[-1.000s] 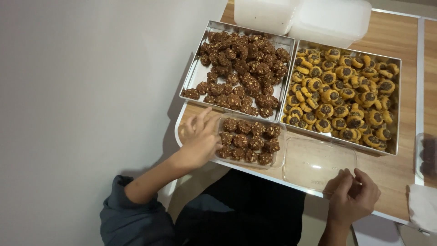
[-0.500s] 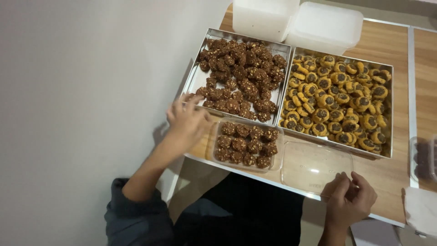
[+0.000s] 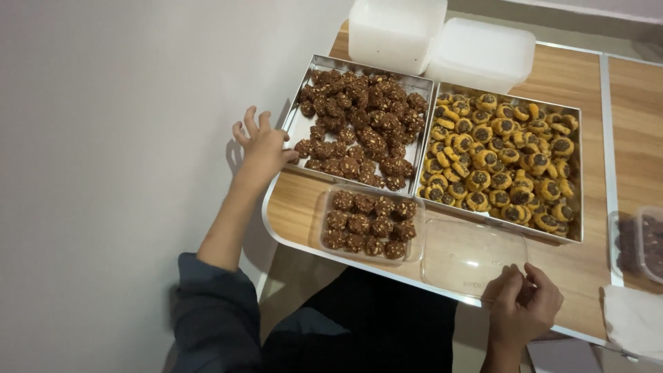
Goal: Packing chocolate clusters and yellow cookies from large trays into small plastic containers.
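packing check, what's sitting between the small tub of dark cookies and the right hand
In the head view, a clear empty lid lies flat on the wooden table between the small tub of dark cookies and the right hand, whose fingers touch its near edge.

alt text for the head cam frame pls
Left hand reaches a dark cookie at the corner of a metal tray of chocolate cookies; right hand rests by a clear lid. A filled clear container sits between.

Wood table [image 3: 573, 72] w/ two cookie trays [image 3: 302, 124], tubs [image 3: 483, 55].
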